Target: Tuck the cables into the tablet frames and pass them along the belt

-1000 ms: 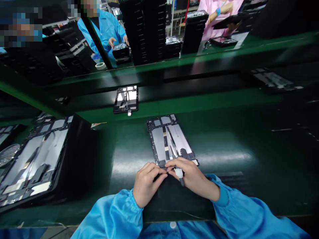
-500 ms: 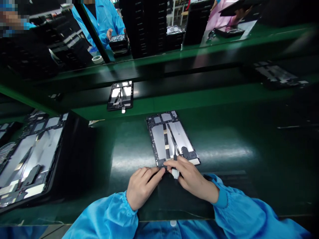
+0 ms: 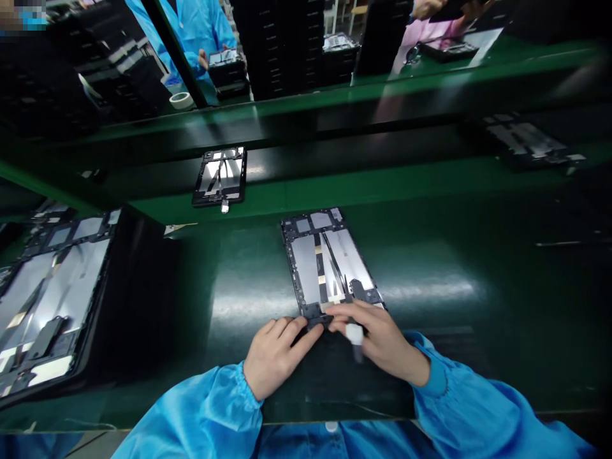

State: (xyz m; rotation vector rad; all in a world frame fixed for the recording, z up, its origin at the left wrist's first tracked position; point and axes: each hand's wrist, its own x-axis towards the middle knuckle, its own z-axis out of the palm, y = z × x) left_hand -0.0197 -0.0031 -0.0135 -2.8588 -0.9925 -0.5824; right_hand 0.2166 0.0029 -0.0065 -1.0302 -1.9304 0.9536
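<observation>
An opened tablet [image 3: 306, 268] lies on the green work surface, its inner side up, with silver panels, a dark ribbon cable [image 3: 320, 258] and black frame parts showing. My left hand [image 3: 280, 357] is closed on its lower left corner, fingers and thumb at the bottom edge. In my right hand [image 3: 377, 331] is a pair of dark tweezers [image 3: 349, 292] wrapped in white [image 3: 354, 334]. Their tips point up the tablet, over its lower part. The right fingertips sit close to the bottom edge, covering part of it.
At left stands a dark stack topped by another opened tablet [image 3: 76, 274]. A smaller-looking opened tablet [image 3: 220, 175] lies at the back, another [image 3: 530, 143] at far right. Beyond the green ledge are black stacks [image 3: 280, 51], a tape roll [image 3: 181, 100] and co-workers in blue [image 3: 201, 25] and pink.
My right hand has shifted slightly right, and the tweezers with their white wrap have swung right. My left thumb has slid right along the bottom edge. The tablet stays nearly in place.
</observation>
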